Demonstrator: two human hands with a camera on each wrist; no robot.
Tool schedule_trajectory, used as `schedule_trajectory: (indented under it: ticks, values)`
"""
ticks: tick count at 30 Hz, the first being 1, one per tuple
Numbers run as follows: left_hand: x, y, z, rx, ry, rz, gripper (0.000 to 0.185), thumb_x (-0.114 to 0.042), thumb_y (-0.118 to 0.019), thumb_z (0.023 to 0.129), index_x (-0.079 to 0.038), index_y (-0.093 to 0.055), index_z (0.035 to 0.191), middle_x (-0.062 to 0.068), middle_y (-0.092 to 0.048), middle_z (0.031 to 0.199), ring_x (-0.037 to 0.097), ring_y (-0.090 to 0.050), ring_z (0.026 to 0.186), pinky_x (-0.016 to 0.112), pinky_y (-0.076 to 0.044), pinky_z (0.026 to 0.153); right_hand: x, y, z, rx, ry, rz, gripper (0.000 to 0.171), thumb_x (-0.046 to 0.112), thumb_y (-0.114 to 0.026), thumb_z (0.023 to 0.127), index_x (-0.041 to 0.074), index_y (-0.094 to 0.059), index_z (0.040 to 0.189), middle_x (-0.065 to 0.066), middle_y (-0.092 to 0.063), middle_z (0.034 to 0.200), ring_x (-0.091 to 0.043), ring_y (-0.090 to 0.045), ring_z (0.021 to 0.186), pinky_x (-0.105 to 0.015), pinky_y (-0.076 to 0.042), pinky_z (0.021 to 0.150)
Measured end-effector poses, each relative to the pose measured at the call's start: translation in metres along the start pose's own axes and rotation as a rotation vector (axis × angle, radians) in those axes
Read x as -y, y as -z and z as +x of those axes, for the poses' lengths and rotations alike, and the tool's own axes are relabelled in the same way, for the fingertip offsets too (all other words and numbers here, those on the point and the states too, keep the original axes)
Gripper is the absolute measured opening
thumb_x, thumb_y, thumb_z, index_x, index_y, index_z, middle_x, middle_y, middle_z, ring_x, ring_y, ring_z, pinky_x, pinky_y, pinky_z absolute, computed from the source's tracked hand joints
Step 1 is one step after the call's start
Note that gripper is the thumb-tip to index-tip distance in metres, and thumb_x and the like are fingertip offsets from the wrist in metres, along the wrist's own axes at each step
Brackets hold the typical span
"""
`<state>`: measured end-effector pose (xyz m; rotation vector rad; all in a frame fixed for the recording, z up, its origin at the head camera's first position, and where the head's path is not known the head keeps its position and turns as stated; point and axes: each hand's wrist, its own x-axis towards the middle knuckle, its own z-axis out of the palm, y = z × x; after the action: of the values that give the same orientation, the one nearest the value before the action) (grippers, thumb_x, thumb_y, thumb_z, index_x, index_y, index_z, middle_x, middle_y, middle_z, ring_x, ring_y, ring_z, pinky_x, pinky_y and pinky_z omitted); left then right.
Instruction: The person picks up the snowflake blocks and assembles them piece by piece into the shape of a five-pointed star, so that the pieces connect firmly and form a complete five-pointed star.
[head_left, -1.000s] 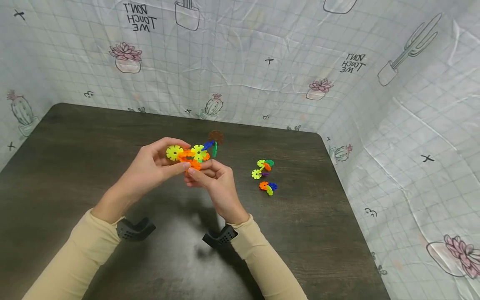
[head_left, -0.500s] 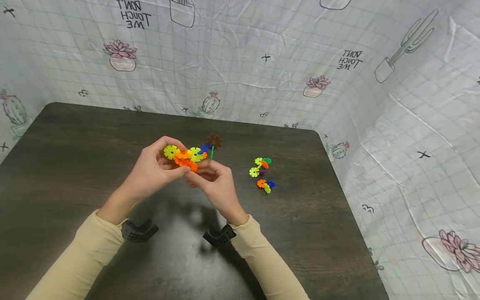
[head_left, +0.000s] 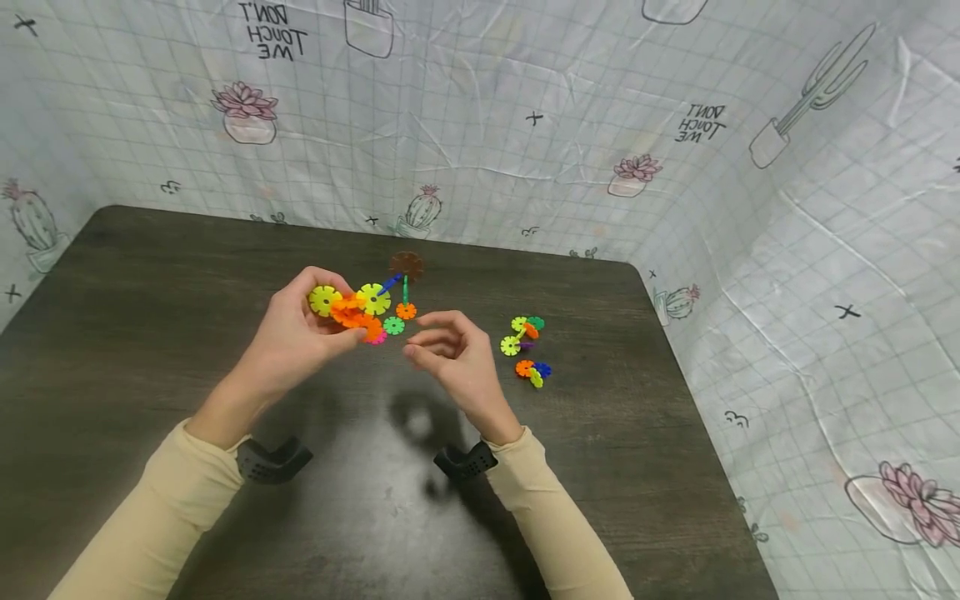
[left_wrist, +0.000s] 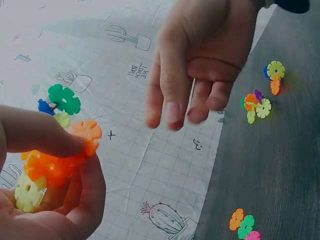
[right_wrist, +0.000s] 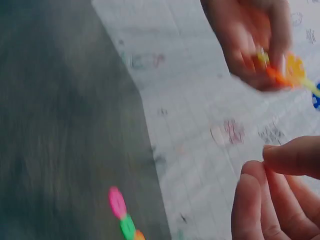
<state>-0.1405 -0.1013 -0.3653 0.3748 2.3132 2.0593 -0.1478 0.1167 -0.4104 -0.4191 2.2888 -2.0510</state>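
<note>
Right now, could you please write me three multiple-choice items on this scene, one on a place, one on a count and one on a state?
1. Where does the small orange, green and pink disc piece lie?
A. on the dark table
B. in the right hand
C. on the cloth backdrop

2. How many disc clusters lie to the right of the right hand?
A. none
B. two
C. five

3. What does the left hand do?
A. rests flat
B. hangs idle
C. grips the disc assembly

Answers: A, it lies on the tabletop between the hands; B, two separate groups show; C, fingers pinch the orange discs.
</note>
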Motion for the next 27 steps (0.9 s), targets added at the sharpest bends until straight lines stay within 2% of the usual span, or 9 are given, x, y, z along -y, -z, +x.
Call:
schedule_trajectory:
  ticks: [3, 6, 10, 14, 16, 18, 21, 24, 27]
  values:
    - [-0.001, 0.001, 0.0, 0.018, 0.003, -0.007, 0.045, 0.004, -0.071, 0.078, -0.003, -0.041, 0.111, 0.015, -0.048, 0.114, 0.022, -0.065, 0.081, 0.025, -0.057, 0.069, -0.001, 0.017, 0.003, -0.034, 0.014, -0.139, 0.027, 0.019, -0.071, 0.085, 0.012, -0.061, 0.109, -0.012, -0.067, 0.094, -0.027, -0.064, 0.076, -0.036, -0.055, 0.067]
    - [-0.002, 0.002, -0.001, 0.035, 0.001, -0.029, 0.045, 0.004, -0.071, 0.079, -0.004, -0.04, 0.111, 0.012, -0.045, 0.117, 0.026, -0.065, 0.082, 0.025, -0.057, 0.07, -0.003, 0.037, 0.009, -0.083, 0.029, -0.329, 0.024, 0.025, -0.07, 0.085, 0.016, -0.063, 0.106, -0.006, -0.066, 0.091, -0.018, -0.063, 0.076, -0.03, -0.053, 0.066]
    - [-0.004, 0.004, -0.001, 0.047, -0.015, -0.053, 0.044, 0.004, -0.07, 0.079, -0.005, -0.04, 0.11, 0.011, -0.043, 0.118, 0.028, -0.064, 0.084, 0.026, -0.057, 0.072, -0.007, 0.067, 0.023, -0.094, -0.001, -0.656, 0.025, 0.025, -0.069, 0.086, 0.016, -0.062, 0.109, -0.006, -0.064, 0.099, -0.021, -0.062, 0.085, -0.035, -0.053, 0.073]
    - [-0.004, 0.005, -0.002, 0.051, -0.029, -0.056, 0.044, 0.005, -0.07, 0.079, -0.005, -0.04, 0.11, 0.011, -0.044, 0.117, 0.026, -0.064, 0.084, 0.025, -0.057, 0.072, -0.015, 0.092, 0.036, 0.028, -0.172, -1.01, 0.039, 0.026, -0.069, 0.085, 0.013, -0.059, 0.121, -0.014, -0.053, 0.12, -0.033, -0.052, 0.107, -0.047, -0.048, 0.087]
    - [-0.004, 0.006, -0.002, 0.05, -0.033, -0.055, 0.044, 0.006, -0.069, 0.079, -0.005, -0.04, 0.11, 0.011, -0.043, 0.117, 0.025, -0.064, 0.084, 0.025, -0.057, 0.073, -0.019, 0.1, 0.041, 0.102, -0.251, -1.162, 0.045, 0.026, -0.07, 0.084, 0.011, -0.057, 0.124, -0.017, -0.048, 0.126, -0.038, -0.046, 0.114, -0.05, -0.046, 0.09]
    - [-0.003, 0.006, -0.003, 0.047, -0.031, -0.055, 0.044, 0.006, -0.069, 0.079, -0.005, -0.04, 0.11, 0.01, -0.044, 0.117, 0.025, -0.064, 0.085, 0.024, -0.057, 0.073, -0.024, 0.104, 0.044, 0.155, -0.288, -1.283, 0.047, 0.024, -0.072, 0.082, 0.009, -0.058, 0.125, -0.019, -0.045, 0.128, -0.04, -0.044, 0.114, -0.05, -0.047, 0.089]
    - [-0.003, 0.007, -0.002, 0.04, -0.028, -0.047, 0.044, 0.006, -0.07, 0.079, -0.005, -0.041, 0.11, 0.01, -0.044, 0.117, 0.024, -0.064, 0.085, 0.024, -0.057, 0.073, -0.032, 0.108, 0.046, 0.197, -0.294, -1.413, 0.042, 0.02, -0.072, 0.081, 0.008, -0.06, 0.121, -0.019, -0.046, 0.123, -0.037, -0.048, 0.106, -0.047, -0.051, 0.079]
    - [-0.003, 0.007, -0.002, 0.033, -0.023, -0.033, 0.044, 0.005, -0.07, 0.079, -0.005, -0.041, 0.11, 0.011, -0.045, 0.116, 0.023, -0.065, 0.084, 0.025, -0.057, 0.073, -0.039, 0.11, 0.048, 0.22, -0.293, -1.456, 0.038, 0.017, -0.07, 0.082, 0.009, -0.062, 0.118, -0.017, -0.049, 0.119, -0.035, -0.053, 0.1, -0.045, -0.052, 0.072]
    - [-0.003, 0.008, -0.001, 0.031, -0.025, -0.024, 0.044, 0.004, -0.071, 0.079, -0.005, -0.041, 0.11, 0.011, -0.046, 0.116, 0.023, -0.065, 0.084, 0.025, -0.057, 0.073, -0.044, 0.11, 0.05, 0.223, -0.294, -1.451, 0.034, 0.016, -0.068, 0.084, 0.01, -0.064, 0.117, -0.015, -0.054, 0.118, -0.033, -0.058, 0.098, -0.045, -0.054, 0.072]
